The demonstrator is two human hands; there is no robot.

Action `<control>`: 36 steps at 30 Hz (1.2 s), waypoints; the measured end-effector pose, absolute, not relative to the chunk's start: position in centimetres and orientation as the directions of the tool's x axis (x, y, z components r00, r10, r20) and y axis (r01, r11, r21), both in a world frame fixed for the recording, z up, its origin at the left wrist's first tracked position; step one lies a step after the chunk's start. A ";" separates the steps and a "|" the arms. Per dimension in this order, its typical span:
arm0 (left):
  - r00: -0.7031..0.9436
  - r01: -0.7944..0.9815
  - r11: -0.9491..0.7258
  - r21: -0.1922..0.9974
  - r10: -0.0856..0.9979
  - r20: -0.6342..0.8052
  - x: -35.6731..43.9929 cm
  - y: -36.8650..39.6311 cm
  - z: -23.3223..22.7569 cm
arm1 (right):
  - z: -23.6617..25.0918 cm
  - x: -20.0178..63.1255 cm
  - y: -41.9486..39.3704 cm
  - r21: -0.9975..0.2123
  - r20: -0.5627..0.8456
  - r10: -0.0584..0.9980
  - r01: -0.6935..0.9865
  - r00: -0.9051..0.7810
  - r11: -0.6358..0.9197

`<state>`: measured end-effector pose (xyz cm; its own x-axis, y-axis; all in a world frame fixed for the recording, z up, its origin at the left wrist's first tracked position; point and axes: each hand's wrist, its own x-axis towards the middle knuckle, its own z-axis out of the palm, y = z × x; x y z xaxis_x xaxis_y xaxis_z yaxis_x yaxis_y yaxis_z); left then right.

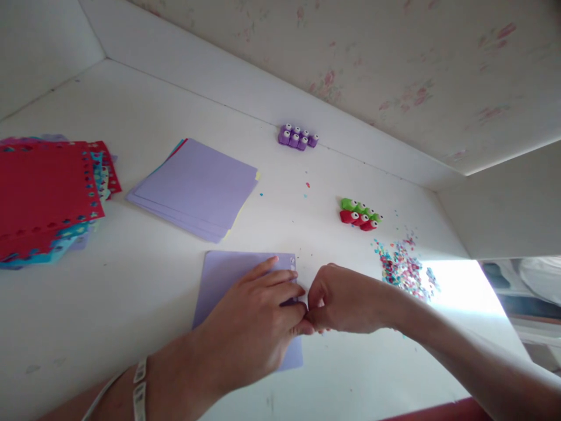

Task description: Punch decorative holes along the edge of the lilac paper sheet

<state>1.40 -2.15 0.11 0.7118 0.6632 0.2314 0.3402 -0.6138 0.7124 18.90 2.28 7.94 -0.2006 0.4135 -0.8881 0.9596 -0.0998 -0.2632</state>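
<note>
My left hand (258,316) lies over a purple sheet of paper (223,275), fingers spread across its right side and pressing on it. Small punched cut-outs show at the sheet's upper right corner. My right hand (346,298) is closed at the sheet's right edge, its fingertips meeting my left thumb and index finger. Whatever sits inside the right fingers is hidden from view.
A stack of purple paper (197,187) lies beyond the sheet. Red and blue punched papers (44,187) are piled at left. Purple craft punches (295,139) stand near the wall, green and red punches (360,215) closer. Confetti (405,269) is heaped at right.
</note>
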 end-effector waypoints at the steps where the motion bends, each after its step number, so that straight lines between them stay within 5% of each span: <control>1: 0.709 0.339 -0.602 0.723 0.668 0.224 1.4 -2.1 0.0 | 7.9 18.9 2.3 -0.269 -0.887 0.410 0.959 -0.211 -0.090; 10: 0.706 0.343 -0.563 0.752 0.682 0.189 1.4 -2.0 0.0 | 7.5 19.2 2.7 -0.329 -0.899 0.353 0.931 -0.258 -0.158; 15: 0.712 0.330 -0.612 0.719 0.661 0.236 1.3 -2.1 0.0 | 7.7 19.5 2.2 -0.334 -0.884 0.405 0.922 -0.234 -0.196; 26: 0.642 0.444 -0.666 0.600 0.704 0.305 0.5 -0.9 0.2 | 7.4 22.8 -0.7 -0.447 -0.730 0.620 0.887 -0.287 -0.115; 36: 0.641 0.469 -0.704 0.534 0.687 0.344 0.4 -0.7 -0.9 | 8.8 23.8 -4.6 -0.390 -0.520 0.833 0.920 -0.192 -0.031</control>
